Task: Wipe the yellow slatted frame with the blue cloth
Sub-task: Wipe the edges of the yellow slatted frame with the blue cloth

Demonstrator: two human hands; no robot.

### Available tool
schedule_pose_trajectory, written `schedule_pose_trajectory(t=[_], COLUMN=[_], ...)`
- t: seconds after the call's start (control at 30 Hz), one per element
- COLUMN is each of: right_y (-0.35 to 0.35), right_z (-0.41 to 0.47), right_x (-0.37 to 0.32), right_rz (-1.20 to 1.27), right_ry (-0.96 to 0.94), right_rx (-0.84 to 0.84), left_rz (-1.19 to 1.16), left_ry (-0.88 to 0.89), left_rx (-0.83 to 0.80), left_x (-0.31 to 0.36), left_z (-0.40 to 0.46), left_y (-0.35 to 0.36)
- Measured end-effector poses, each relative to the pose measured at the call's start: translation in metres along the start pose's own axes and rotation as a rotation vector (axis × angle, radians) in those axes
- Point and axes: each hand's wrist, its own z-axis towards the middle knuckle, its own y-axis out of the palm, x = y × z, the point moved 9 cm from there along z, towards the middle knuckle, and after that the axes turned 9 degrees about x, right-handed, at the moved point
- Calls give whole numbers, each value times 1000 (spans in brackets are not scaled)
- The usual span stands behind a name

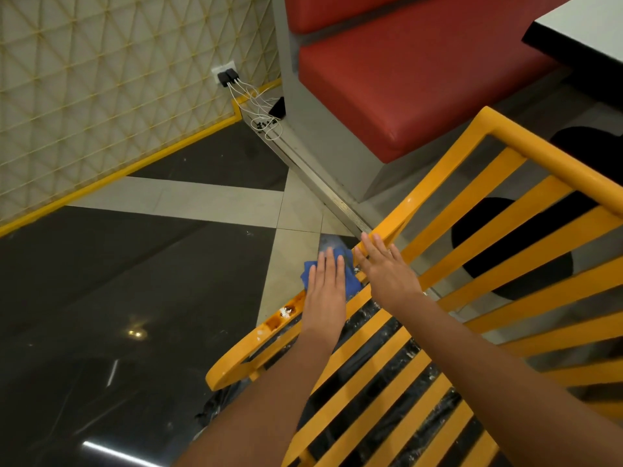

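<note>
Yellow paint is covering the slatted frame (472,264) that is lying tilted across the lower right of your view, its slats running in parallel over a dark, glossy floor (101,298) crossed by pale tile bands. You are pressing your left hand (325,291) flat, fingers straight and together, onto the blue cloth (349,281), which is bunched on the frame's outer rail where that rail bends. The cloth is showing beyond your fingertips and to the right of your palm; your left grip is not curling around it, only lying spread on top of it. Just behind your left wrist, brown rust-like stains and white specks (286,313) are marking the same rail.

Your right hand (384,267) is resting just beside the left, fingers extended and slightly spread, lying over the rail and the nearest slat ends; that grip is open as well and is not closing on anything you can see. The two hands are nearly touching at the cloth's right edge.

Beyond the frame, a red padded bench seat (404,79) is standing on a grey base. At the wall (101,79), patterned in a cream diamond lattice, black chargers (226,76) are sitting in an outlet with white cables trailing to the floor.
</note>
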Motion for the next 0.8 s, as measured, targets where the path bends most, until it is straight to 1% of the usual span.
schedule_pose_trajectory(t=[0.1, 0.17, 0.27, 0.4, 0.6, 0.7, 0.8], right_y=[0, 0, 0, 1, -5, -5, -4], right_z=[0, -1, -3, -5, -3, -4, -4], right_x=[9, 13, 14, 12, 22, 23, 19], right_rz=[-55, -76, -85, -112, -87, -56, -19], right_ry=[10, 5, -5, -2, -1, -4, 9], right_rx=[24, 44, 63, 56, 43, 53, 53], left_rz=[6, 28, 105, 116, 46, 63, 72], left_ry=[9, 26, 47, -2, -43, -18, -32], left_rx=[30, 44, 7, -37, 10, 22, -18], left_x=[10, 6, -14, -22, 12, 4, -16], left_z=[11, 4, -22, -26, 6, -1, -22], left_y=[1, 3, 7, 4, 3, 5, 7])
